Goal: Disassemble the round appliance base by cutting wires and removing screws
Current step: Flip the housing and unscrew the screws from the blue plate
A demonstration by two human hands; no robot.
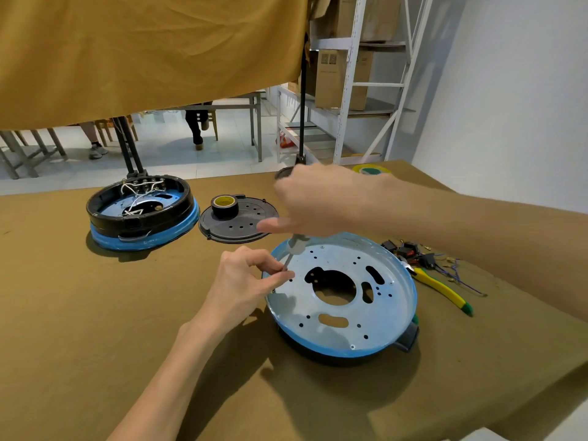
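Note:
A round blue-rimmed appliance base (343,323) with a perforated metal plate lies in front of me on the olive cloth. My right hand (315,202) grips a screwdriver (294,249) by its handle, the shaft angled down to the plate's left edge. My left hand (251,278) pinches the shaft's lower end near the tip, at the rim. A second base (140,211) with a black ring and white wires inside stands at the far left.
A black perforated cover (248,227) with a roll of black tape (224,205) on it lies between the two bases. Yellow-handled cutters (442,289) and cut wires with black switches (416,254) lie to the right. A tape roll (370,169) sits at the table's far edge.

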